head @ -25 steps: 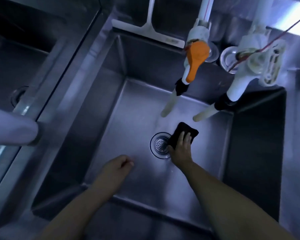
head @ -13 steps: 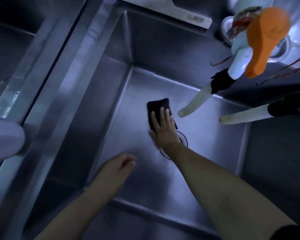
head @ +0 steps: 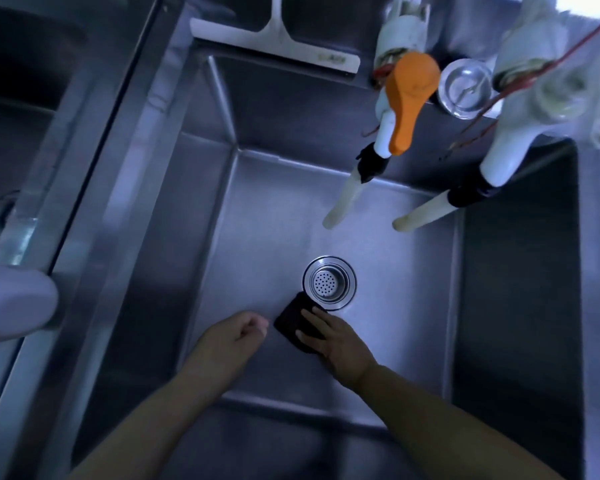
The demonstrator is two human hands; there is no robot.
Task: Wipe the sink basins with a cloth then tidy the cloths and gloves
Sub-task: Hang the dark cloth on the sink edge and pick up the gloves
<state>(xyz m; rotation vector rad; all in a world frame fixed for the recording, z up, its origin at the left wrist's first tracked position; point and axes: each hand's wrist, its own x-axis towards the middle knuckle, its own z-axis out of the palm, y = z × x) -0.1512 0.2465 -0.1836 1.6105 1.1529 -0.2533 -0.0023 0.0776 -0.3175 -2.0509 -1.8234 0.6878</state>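
Note:
A dark folded cloth (head: 293,318) lies flat on the floor of the steel sink basin (head: 264,216), just in front of the round drain strainer (head: 329,283). My right hand (head: 336,344) presses on the cloth with straight fingers spread over its near half. My left hand (head: 234,336) hovers just left of the cloth with fingers loosely curled, holding nothing. No gloves are in view.
Two white taps hang over the basin's back right, one with an orange handle (head: 406,95). A white squeegee (head: 278,39) lies on the back rim. A second basin (head: 11,109) sits to the left, and a pale rounded object (head: 13,306) on the divider.
My right hand has dragged the cloth from behind the drain towards me, to the drain's near side. The left hand has stayed near the front of the basin.

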